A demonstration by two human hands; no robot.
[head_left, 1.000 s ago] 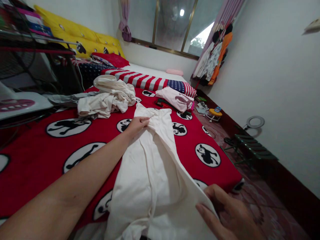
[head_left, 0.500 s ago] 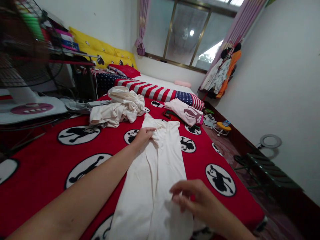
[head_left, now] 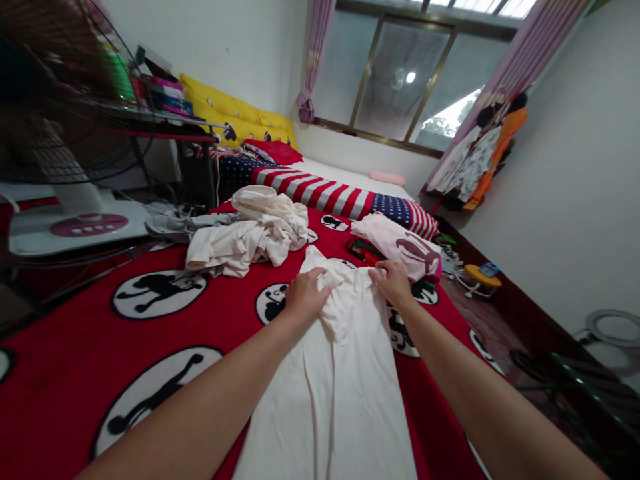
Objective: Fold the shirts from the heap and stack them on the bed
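The step in hand appears to be handling the upper end of a white garment (head_left: 340,380) laid out on a red bedspread (head_left: 60,347); both hands work at that end, and the lower length lies flat with a few long creases. The left hand (head_left: 306,298) is closed over the cloth, its fingers curled down into a gathered fold; the right hand (head_left: 393,282) grips the far right edge between fingers and thumb, with the fingers nearly closed. Neither hand is spread wide; the thumb contact of the left hand is hidden by the cloth, so its exact pinch cannot be told.

The garment lies between the two hands and runs back from them toward the viewer; its long axis points from the near bed edge to the far end of the bed, tilted slightly from the vertical of the view; its upper end sits just ahead of the grip and its lower end passes out of view below the hands.

The next move calls for lifting or releasing the gathered end; the pictures do not settle which. Ahead of the left hand lies a crumpled pile of off-white clothes (head_left: 253,233); ahead of the right hand lies a pink garment (head_left: 397,248); beyond both lies a striped cushion (head_left: 320,195).
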